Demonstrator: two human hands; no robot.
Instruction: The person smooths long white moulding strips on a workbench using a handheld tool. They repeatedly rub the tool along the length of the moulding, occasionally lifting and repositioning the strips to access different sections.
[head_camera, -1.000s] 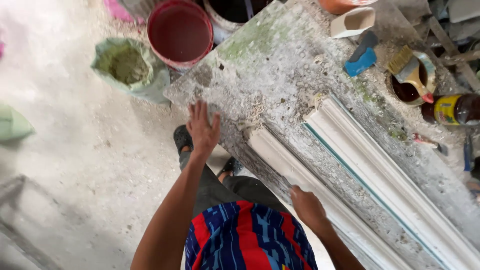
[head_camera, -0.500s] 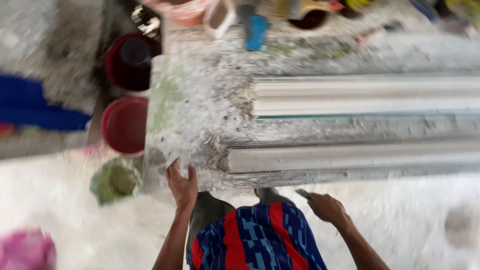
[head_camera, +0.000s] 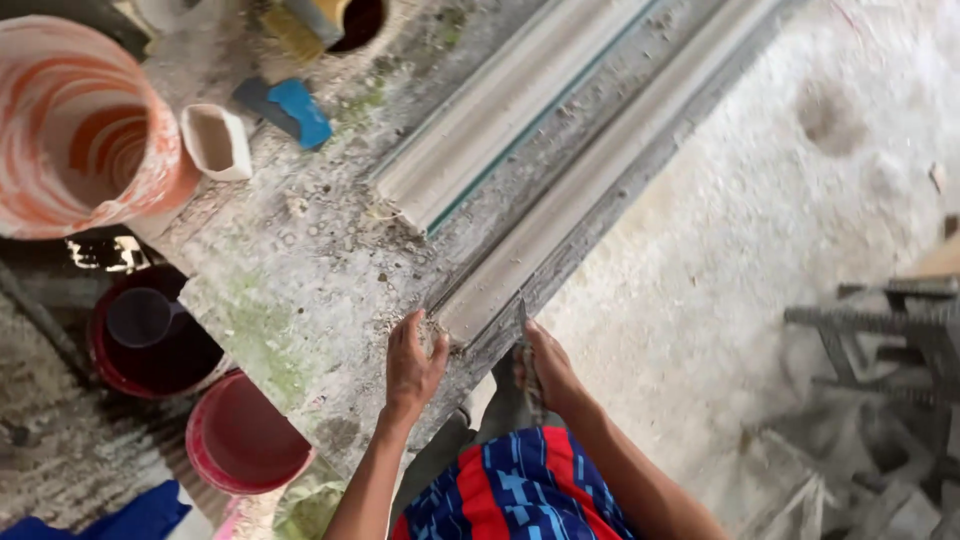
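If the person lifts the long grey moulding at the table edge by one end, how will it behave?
The near moulding looks like cast plaster or cement, so probably stiff and heavy. Being long and thin, it may crack if raised by one end. The left hand and right hand meet its dusty end, which may crumble or feel gritty.

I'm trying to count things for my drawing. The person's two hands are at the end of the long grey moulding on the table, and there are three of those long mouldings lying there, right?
Not quite. The head view shows two long grey plaster mouldings, the near one and the far one, on the speckled worktable. The rest holds: the left hand and right hand are at the near moulding's end.
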